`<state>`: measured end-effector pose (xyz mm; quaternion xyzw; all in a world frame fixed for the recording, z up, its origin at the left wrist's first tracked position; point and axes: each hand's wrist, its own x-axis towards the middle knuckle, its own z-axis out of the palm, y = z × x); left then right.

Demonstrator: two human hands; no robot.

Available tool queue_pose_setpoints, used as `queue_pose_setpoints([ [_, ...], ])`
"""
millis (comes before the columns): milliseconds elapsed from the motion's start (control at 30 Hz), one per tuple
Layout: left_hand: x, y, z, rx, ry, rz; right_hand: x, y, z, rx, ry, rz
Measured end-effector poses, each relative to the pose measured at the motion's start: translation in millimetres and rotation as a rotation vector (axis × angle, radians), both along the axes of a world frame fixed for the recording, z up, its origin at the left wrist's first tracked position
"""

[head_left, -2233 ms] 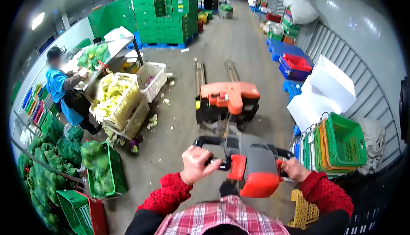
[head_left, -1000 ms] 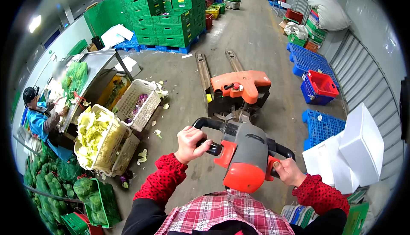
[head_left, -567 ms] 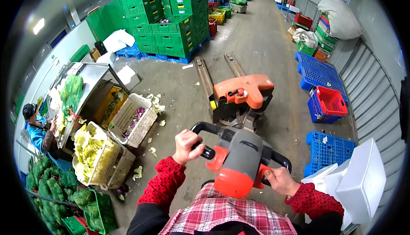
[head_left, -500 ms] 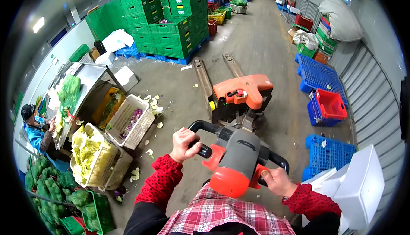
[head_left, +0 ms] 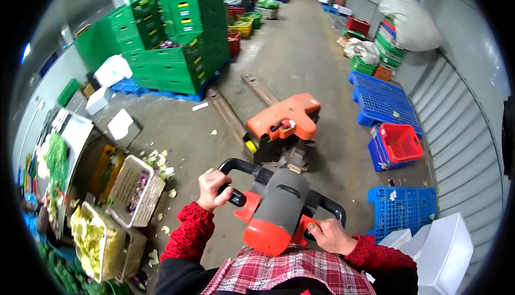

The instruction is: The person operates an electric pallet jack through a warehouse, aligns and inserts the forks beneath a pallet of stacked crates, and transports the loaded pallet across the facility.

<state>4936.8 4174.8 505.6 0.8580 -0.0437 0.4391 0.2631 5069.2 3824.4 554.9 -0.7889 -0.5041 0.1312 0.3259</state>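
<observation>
Both hands are on the steering handle (head_left: pixel 287 201) of an electric pallet jack (head_left: pixel 284 120), which has a grey and red head with black loop grips. My left hand (head_left: pixel 213 189) is closed around the left grip, its black end poking out past the fingers. On the other side my right hand (head_left: pixel 331 236) wraps the right grip, thumb lying on top by the red part. The jack's orange body stands ahead of the handle. Its two bare metal forks (head_left: pixel 228 112) point forward and left, toward a stack of green crates (head_left: pixel 166 69).
Crates of leaves (head_left: pixel 88 238) and purple scraps (head_left: pixel 134 190) stand left by a metal table (head_left: pixel 78 134), near a partly seen person. Trimmings litter the floor. Blue pallets (head_left: pixel 386 102), a red crate (head_left: pixel 399 142) and white foam boxes (head_left: pixel 445 252) line the right. An aisle runs ahead.
The view has turned to the right, so the crate stack, table and pallets sit further left. The jack's body and handle also appear shifted left. Both hands keep their grip.
</observation>
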Motion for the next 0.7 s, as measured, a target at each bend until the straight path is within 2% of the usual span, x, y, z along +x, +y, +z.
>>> queue_pose_setpoints([
  [67,19,-2,-5,0.002,-0.024,0.011,21,-5,-3,-0.094,-0.142,0.057],
  [133,47,-10,-9,-0.017,-0.029,0.023,40,-9,-12,0.029,0.006,-0.009],
  [167,55,-18,-8,-0.017,-0.004,-0.001,47,-15,-10,0.015,-0.001,-0.035],
  [267,45,-31,-14,-0.035,0.018,0.084,67,-18,-15,-0.057,-0.070,0.018],
  [333,37,-30,-12,-0.034,0.028,0.046,49,-16,1,-0.102,-0.067,-0.023],
  [500,11,-27,-18,-0.027,0.004,0.072,29,-8,4,-0.100,-0.047,0.021],
  [600,19,-31,-31,-0.029,-0.008,0.092,41,-14,-13,-0.125,-0.057,0.033],
  [700,8,-39,-28,-0.025,-0.013,0.129,46,-10,2,-0.129,-0.051,0.079],
])
